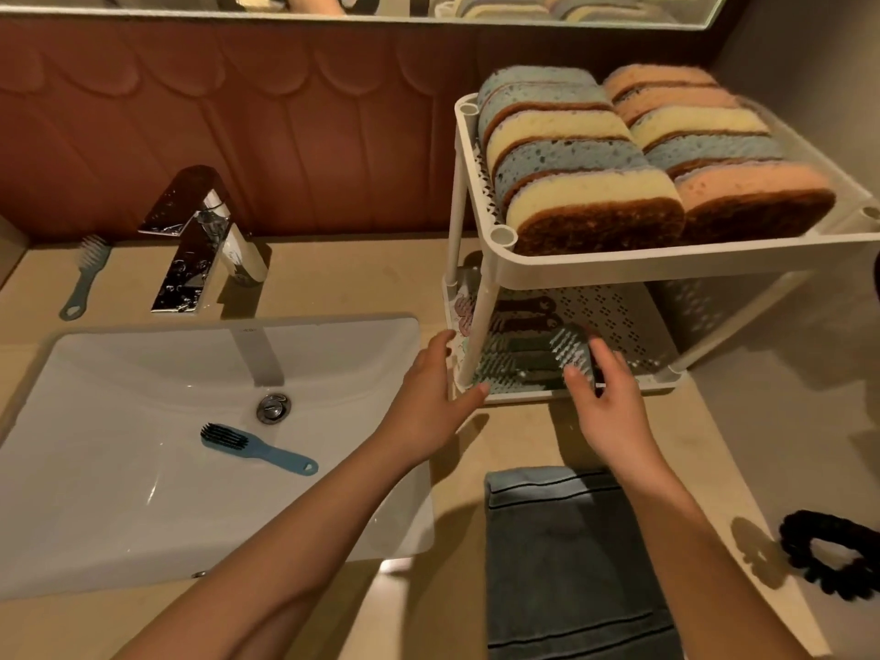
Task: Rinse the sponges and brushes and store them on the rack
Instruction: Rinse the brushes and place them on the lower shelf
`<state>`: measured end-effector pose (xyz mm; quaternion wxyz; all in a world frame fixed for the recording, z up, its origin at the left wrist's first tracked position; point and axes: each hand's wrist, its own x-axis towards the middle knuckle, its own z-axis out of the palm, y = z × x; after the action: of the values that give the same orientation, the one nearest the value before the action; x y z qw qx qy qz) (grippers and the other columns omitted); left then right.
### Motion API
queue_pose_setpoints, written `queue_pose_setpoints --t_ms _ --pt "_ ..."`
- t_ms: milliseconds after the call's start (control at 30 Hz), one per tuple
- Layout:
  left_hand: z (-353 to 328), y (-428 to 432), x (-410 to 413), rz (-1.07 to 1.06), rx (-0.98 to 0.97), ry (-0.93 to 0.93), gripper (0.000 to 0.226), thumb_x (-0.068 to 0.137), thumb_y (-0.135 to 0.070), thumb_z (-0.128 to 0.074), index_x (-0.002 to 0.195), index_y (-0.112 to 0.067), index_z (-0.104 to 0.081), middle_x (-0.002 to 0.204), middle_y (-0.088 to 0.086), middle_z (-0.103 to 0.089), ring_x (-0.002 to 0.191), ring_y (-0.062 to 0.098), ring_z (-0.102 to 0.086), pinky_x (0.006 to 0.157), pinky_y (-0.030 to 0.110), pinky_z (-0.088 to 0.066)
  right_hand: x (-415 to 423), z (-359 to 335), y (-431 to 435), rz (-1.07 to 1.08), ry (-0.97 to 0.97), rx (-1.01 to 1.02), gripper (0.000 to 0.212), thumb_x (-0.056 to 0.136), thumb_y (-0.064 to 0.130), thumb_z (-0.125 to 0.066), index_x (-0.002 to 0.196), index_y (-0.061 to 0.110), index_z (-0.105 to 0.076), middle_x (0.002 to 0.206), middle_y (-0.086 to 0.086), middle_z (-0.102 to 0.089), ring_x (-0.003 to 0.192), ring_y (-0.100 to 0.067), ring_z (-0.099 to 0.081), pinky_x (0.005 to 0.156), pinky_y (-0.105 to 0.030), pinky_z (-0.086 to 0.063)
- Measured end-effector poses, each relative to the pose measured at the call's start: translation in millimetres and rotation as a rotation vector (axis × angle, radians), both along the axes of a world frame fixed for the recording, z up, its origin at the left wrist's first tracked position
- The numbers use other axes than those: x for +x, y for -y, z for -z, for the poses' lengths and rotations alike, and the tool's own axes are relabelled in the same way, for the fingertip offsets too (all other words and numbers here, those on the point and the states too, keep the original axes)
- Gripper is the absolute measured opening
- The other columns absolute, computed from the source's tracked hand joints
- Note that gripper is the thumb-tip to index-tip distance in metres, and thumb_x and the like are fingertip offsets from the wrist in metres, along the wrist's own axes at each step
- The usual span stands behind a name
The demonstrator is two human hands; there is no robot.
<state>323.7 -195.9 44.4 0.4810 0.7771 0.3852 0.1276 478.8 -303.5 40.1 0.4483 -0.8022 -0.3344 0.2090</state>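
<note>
Currently the brush (571, 347) I am storing sits at the front of the rack's lower shelf (614, 321), pale bristles up, its long axis running away from me into the shelf. My right hand (614, 402) pinches it, thumb on the near side and fingers (605, 359) curled over the far side. Just left of it other brushes (514, 369) already lie side by side. My left hand (428, 397) holds nothing, its fingers straight and spread beside the rack's front post, whether touching it I cannot tell.

The rack (619, 264) carries two rows of sponges (595, 183) on its top shelf. As I judge it, the next piece is the blue brush (257, 447) lying in the sink (119, 421): it is down and to the left of both hands, head toward the far left, handle pointing right toward me, and the left hand is nearer. Another brush (85, 273) lies on the bench (738, 445) left of the tap (200, 240), well apart.
</note>
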Motion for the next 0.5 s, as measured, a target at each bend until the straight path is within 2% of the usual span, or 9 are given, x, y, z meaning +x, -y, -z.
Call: queue_pose_setpoints --t_ms 100,167,233,333,400,500 --pt "2 -3 15 -0.014 0.041 0.074 0.063 0.088 -0.033 -0.059 0.142 -0.023 -0.028 0.143 0.001 -0.042 0.128 0.019 -0.043 0.104 0.037 -0.040 21 -1 -1 -0.020 0.011 -0.038 0.049 0.091 0.016 -0.056 0.135 0.018 -0.037 0.108 0.002 -0.054 0.096 -0.008 -0.052 0.079 -0.018 -0.041" --pt "5 -6 21 -0.016 0.081 0.021 0.049 0.091 -0.037 -0.055 0.135 -0.023 -0.038 0.131 0.003 -0.055 0.116 0.023 -0.054 0.095 0.042 -0.048 34 -2 -4 -0.027 0.078 -0.108 0.042 0.089 0.018 -0.059 0.129 0.015 -0.044 0.114 -0.001 -0.055 0.104 -0.014 -0.052 0.085 -0.025 -0.041" --pt "7 -8 24 -0.048 0.210 -0.093 0.036 0.094 -0.039 -0.046 0.127 -0.024 -0.046 0.117 0.004 -0.064 0.103 0.026 -0.061 0.082 0.041 -0.052 47 0 -7 -0.067 0.213 -0.197 0.035 0.089 0.017 -0.059 0.123 0.012 -0.052 0.115 -0.009 -0.060 0.108 -0.024 -0.054 0.085 -0.028 -0.041" --pt "8 -10 25 -0.056 0.473 -0.209 0.033 0.098 -0.038 -0.036 0.120 -0.017 -0.050 0.102 0.010 -0.067 0.090 0.032 -0.062 0.064 0.033 -0.044 59 5 -12 -0.148 0.327 -0.295 0.029 0.088 0.015 -0.059 0.117 0.014 -0.057 0.105 -0.017 -0.064 0.101 -0.034 -0.057 0.086 -0.036 -0.046" --pt "9 -10 25 -0.042 0.536 -0.224 0.034 0.099 -0.038 -0.034 0.118 -0.015 -0.049 0.100 0.012 -0.067 0.088 0.034 -0.061 0.062 0.032 -0.038 64 13 -15 -0.190 0.325 -0.359 0.026 0.088 0.016 -0.058 0.114 0.018 -0.060 0.105 -0.017 -0.064 0.103 -0.035 -0.056 0.092 -0.045 -0.045" --pt "10 -12 24 -0.019 0.543 -0.239 0.035 0.098 -0.040 -0.033 0.119 -0.016 -0.049 0.100 0.012 -0.067 0.087 0.035 -0.061 0.065 0.036 -0.042 66 27 -19 -0.244 0.298 -0.413 0.027 0.088 0.015 -0.058 0.114 0.020 -0.062 0.117 -0.011 -0.062 0.113 -0.032 -0.052 0.098 -0.045 -0.042"
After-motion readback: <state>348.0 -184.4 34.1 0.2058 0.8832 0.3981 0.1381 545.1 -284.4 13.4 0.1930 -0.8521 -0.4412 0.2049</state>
